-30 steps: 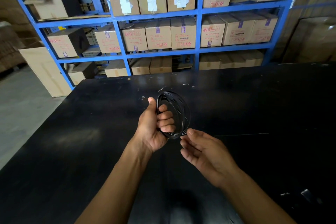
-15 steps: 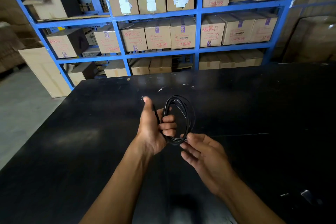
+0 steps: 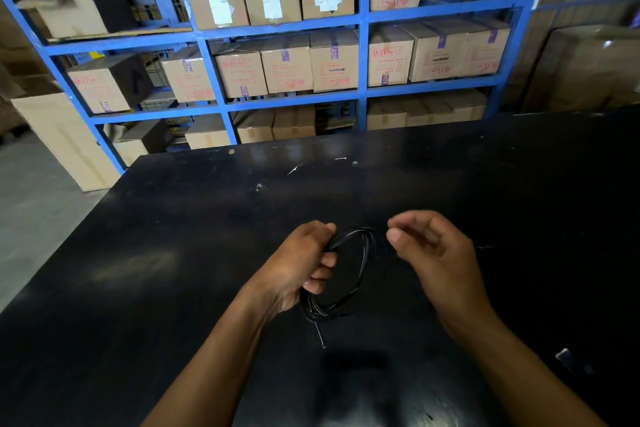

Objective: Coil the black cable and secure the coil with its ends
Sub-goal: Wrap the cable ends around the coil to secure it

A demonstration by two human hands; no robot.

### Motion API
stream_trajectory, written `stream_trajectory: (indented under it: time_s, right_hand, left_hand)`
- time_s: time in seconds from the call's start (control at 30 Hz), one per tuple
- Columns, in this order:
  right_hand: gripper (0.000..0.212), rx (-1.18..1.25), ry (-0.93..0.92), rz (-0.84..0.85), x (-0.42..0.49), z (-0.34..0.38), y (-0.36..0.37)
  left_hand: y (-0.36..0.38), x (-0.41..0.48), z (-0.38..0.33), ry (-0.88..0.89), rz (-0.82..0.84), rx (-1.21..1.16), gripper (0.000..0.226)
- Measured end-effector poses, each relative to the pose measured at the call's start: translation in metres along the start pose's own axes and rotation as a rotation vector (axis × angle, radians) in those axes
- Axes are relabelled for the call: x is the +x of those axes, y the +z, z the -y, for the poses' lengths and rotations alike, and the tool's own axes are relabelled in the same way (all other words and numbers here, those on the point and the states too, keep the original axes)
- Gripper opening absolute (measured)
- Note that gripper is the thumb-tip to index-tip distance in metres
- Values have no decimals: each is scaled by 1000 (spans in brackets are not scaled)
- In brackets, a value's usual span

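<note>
The black cable is wound into a round coil of several turns, held just above the black table. My left hand is closed around the coil's left side. A short free end sticks out below the coil. My right hand is at the coil's upper right, thumb and fingers pinched together. A thin, blurred loop of cable runs from the coil to that pinch.
Blue metal shelving packed with cardboard boxes stands behind the table's far edge. A tall pale carton rests on the grey floor at the left. A small dark object lies on the table near my right forearm.
My left hand turned over and lowered the coil, which now tilts flatter. My right hand rose from under the coil to its upper right and pinched shut.
</note>
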State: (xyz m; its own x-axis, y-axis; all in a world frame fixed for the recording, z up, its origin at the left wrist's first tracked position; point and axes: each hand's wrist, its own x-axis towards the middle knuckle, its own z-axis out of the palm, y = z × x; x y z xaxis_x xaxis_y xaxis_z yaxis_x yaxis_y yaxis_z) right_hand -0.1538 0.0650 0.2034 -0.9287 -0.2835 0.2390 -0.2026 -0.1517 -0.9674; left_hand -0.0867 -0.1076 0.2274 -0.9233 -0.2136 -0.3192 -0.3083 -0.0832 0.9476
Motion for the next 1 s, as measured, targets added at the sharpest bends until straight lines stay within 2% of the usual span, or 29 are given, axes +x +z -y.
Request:
stream_trajectory:
  time_s: [0.07, 0.23, 0.47, 0.8, 0.9, 1.0]
  right_hand:
    - [14, -40, -37, 71, 7, 3, 0]
    - [13, -77, -26, 231, 7, -3, -4]
    - [18, -70, -152, 315, -4, -10, -3]
    - [17, 18, -60, 363, -3, -11, -4]
    - [23, -18, -91, 311, -2, -15, -4]
    - [15, -26, -97, 224, -2, -20, -2]
  left_hand:
    - [6, 0, 0, 4, 40, 41, 33]
    - [12, 0, 5, 21, -36, 134, 16]
    - [11, 3, 8, 5, -1, 129, 26]
    - [10, 8, 4, -54, 47, 108, 29]
    - [13, 10, 2, -74, 64, 105, 27]
    - [15, 14, 1, -55, 67, 35, 24]
